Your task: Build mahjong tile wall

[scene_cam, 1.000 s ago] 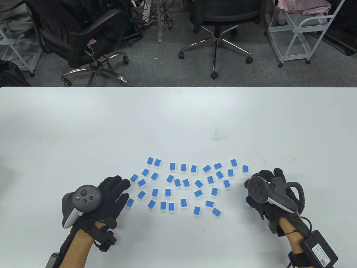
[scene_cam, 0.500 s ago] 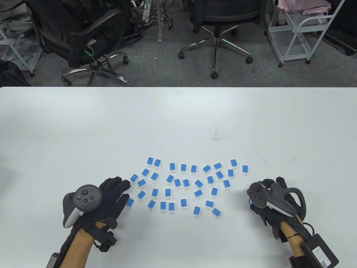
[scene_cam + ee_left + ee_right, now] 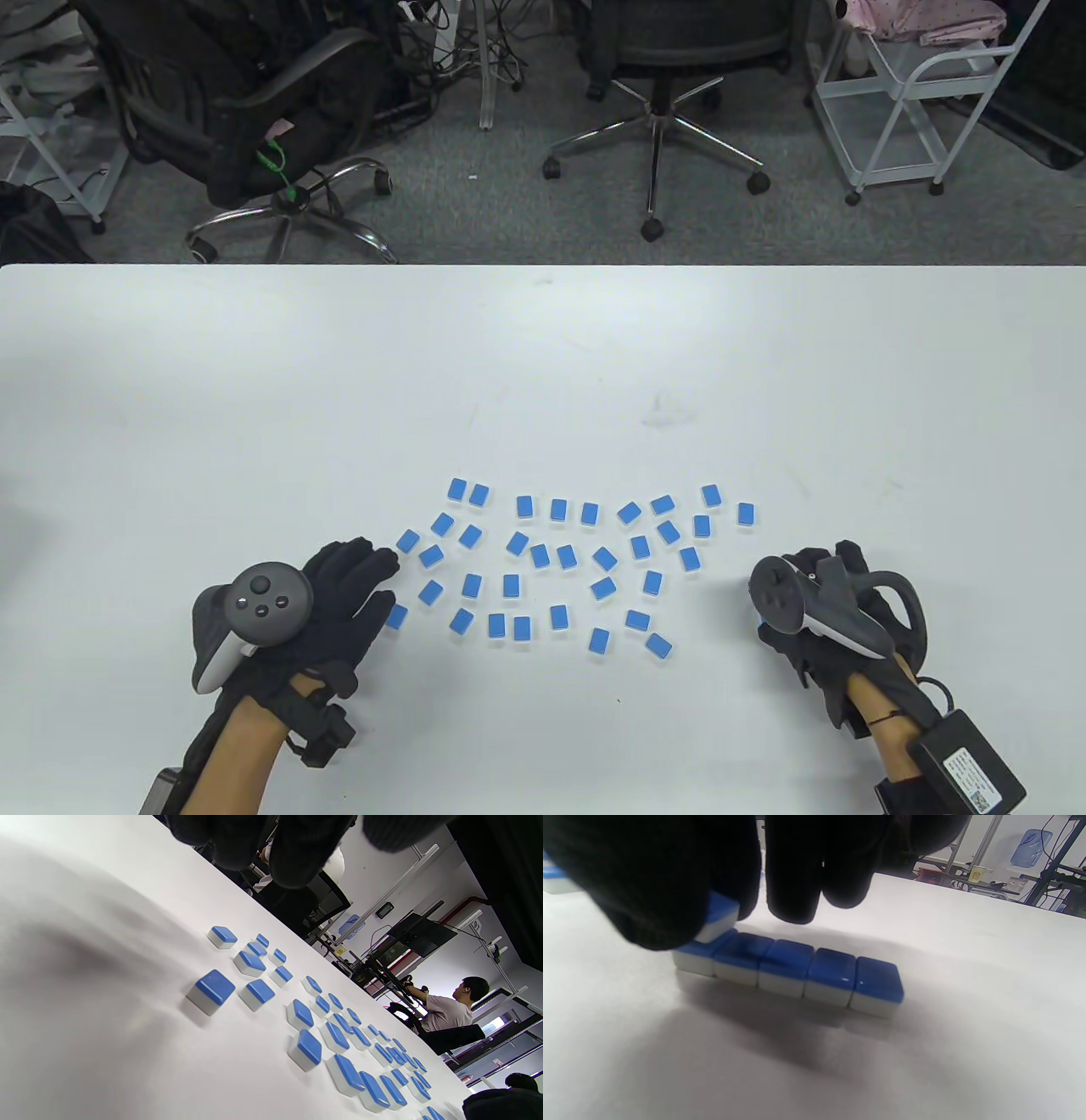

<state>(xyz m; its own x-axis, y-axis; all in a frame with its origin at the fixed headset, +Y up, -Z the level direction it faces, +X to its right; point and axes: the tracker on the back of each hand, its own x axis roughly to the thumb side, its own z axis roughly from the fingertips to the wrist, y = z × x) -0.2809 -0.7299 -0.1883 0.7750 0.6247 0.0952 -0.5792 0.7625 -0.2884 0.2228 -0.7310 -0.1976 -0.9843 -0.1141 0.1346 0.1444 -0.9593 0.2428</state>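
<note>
- The wide white bench [image 3: 543, 365] carries everything; its far half lies bare, which leaves room for a wall, though the work sits at the near edge within easy reach.
- The loose blue-backed, white-bodied mahjong tiles [image 3: 560, 556] lie face down and scattered between the two hands, a stock to draw from.
- The left hand [image 3: 339, 594] in its black sensor glove rests flat beside the scatter, fingers straight and holding nothing; I judge it waits its turn or steadies the edge of the pile.
- The right hand [image 3: 814, 611] curls over its work, hiding it from above.
- The row of five blue-and-white tiles [image 3: 797, 969] shows in the right wrist view, set side by side and touching: the wall's lower course.
- The single pinched tile [image 3: 719, 918] is held by the right hand's fingers [image 3: 797, 870] just above the row's left end, seemingly starting a second layer.
- The label on the black box [image 3: 967, 760] at the right wrist is too small to read.
</note>
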